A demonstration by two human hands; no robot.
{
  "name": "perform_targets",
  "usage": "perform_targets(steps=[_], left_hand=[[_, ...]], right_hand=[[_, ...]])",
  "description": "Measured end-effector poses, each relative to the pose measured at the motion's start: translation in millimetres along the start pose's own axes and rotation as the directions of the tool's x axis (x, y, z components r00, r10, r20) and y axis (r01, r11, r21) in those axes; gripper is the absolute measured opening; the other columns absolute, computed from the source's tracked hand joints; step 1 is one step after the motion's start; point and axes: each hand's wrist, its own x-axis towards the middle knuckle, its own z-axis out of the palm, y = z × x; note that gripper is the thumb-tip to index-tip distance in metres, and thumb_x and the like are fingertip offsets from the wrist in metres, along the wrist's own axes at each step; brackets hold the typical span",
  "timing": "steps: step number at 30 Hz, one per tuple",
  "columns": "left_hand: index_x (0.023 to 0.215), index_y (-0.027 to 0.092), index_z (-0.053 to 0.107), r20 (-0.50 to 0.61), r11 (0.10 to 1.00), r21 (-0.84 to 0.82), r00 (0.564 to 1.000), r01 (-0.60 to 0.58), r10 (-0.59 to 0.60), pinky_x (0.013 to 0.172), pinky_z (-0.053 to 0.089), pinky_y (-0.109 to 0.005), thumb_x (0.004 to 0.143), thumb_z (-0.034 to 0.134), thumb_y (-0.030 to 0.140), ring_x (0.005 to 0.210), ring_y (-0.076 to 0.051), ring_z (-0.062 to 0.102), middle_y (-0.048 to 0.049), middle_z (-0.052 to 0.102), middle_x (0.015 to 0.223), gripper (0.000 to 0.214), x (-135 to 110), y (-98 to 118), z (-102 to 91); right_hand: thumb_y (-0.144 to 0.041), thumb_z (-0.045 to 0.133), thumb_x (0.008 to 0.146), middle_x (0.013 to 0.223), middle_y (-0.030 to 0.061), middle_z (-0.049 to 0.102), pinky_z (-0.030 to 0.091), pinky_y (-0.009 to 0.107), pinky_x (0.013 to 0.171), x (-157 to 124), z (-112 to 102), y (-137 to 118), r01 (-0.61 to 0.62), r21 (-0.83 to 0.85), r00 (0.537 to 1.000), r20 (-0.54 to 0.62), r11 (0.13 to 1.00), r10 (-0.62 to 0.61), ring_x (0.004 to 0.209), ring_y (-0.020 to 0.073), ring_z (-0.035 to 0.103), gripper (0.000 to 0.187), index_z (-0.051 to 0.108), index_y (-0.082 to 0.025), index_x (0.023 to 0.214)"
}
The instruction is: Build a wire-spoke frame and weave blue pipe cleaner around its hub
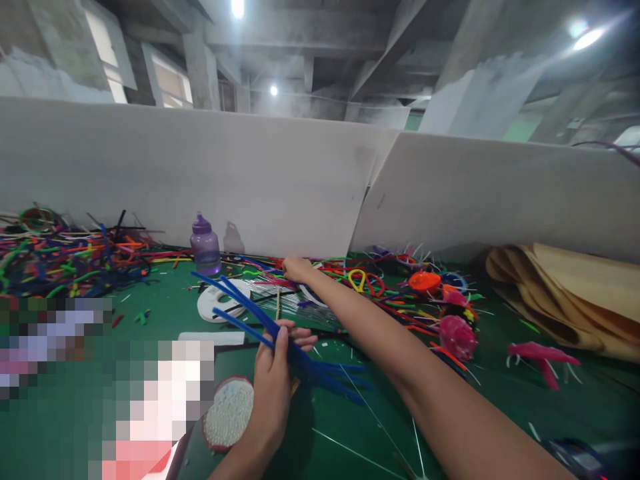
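My left hand (274,360) is closed around a bunch of blue pipe cleaners (255,312), thumb on top. Their ends stick out on both sides of the palm, and the right ends are blurred. My right hand (299,269) reaches far across the table to a heap of coloured pipe cleaners (395,303) by the wall. Its fingers curl down into the heap, and their tips are hidden. Just left of it lies a white ring-shaped roll (210,305). Beside my left wrist stands a round red-rimmed dish of white beads (229,412).
A purple bottle (205,247) stands near the white partition (225,167). A big tangle of pipe cleaners (65,260) covers the far left. Pink fuzzy pieces (457,337) and folded brown paper (565,293) lie right. Thin white strands (355,443) cross the green table (150,373).
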Motion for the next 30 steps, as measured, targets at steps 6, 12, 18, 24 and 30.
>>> perform_targets(steps=[6, 12, 18, 24, 30], left_hand=[[0.098, 0.017, 0.049, 0.008, 1.0, 0.01, 1.0, 0.016, -0.016, 0.074, 0.051, -0.03, 0.083, 0.05, 0.041, 0.082, -0.019, 0.066, -0.0064, 0.068, 0.084, 0.028, -1.6, 3.0, 1.6], [0.099, 0.017, 0.05, 0.003, 1.0, 0.02, 1.0, 0.022, -0.022, 0.074, 0.051, -0.029, 0.083, 0.05, 0.042, 0.082, -0.018, 0.066, -0.0065, 0.067, 0.086, 0.029, -4.0, 3.5, 2.4], [0.101, 0.018, 0.05, -0.025, 0.997, 0.04, 0.998, 0.06, -0.059, 0.072, 0.051, -0.028, 0.083, 0.049, 0.044, 0.081, -0.018, 0.066, -0.0069, 0.067, 0.088, 0.032, -6.1, 5.6, 2.6], [0.101, 0.018, 0.05, -0.014, 0.999, 0.026, 1.0, 0.028, -0.028, 0.078, 0.05, -0.032, 0.083, 0.05, 0.042, 0.079, -0.018, 0.066, -0.0066, 0.067, 0.085, 0.03, -4.5, 4.9, 2.4], [0.099, 0.018, 0.05, -0.001, 1.0, 0.011, 1.0, -0.004, 0.004, 0.076, 0.05, -0.031, 0.082, 0.05, 0.041, 0.078, -0.017, 0.066, -0.0062, 0.067, 0.086, 0.029, -4.4, 3.0, 1.6]], right_hand=[[-0.031, 0.05, 0.087, 0.113, 0.0081, 0.054, 0.048, 0.039, 0.08, 2.1, 0.7, -2.6, 0.005, 0.007, 0.998, -0.068, 1.0, -0.004, 0.096, 0.0184, 0.056, 0.031, 0.051, -0.016, 0.113], [-0.031, 0.05, 0.086, 0.113, 0.0084, 0.054, 0.048, 0.039, 0.08, 10.7, 2.0, -14.2, -0.012, 0.09, 0.998, -0.056, 0.996, 0.018, 0.096, 0.0186, 0.056, 0.031, 0.051, -0.015, 0.113], [-0.031, 0.05, 0.086, 0.113, 0.0076, 0.054, 0.048, 0.038, 0.08, 18.9, -10.5, -4.3, -0.035, 0.305, 0.998, -0.031, 0.952, 0.047, 0.096, 0.0185, 0.056, 0.03, 0.051, -0.016, 0.113], [-0.031, 0.051, 0.086, 0.113, 0.0077, 0.054, 0.049, 0.038, 0.078, 12.8, -40.6, 14.9, -0.015, 0.566, 0.998, -0.044, 0.824, 0.049, 0.095, 0.0191, 0.056, 0.032, 0.052, -0.014, 0.113], [-0.013, 0.052, 0.083, 0.077, 0.0066, 0.063, 0.048, 0.022, 0.063, -12.0, -86.8, 17.0, 0.132, 0.747, 0.977, -0.21, 0.651, 0.043, 0.066, 0.0093, 0.059, 0.01, 0.057, -0.006, 0.089]])
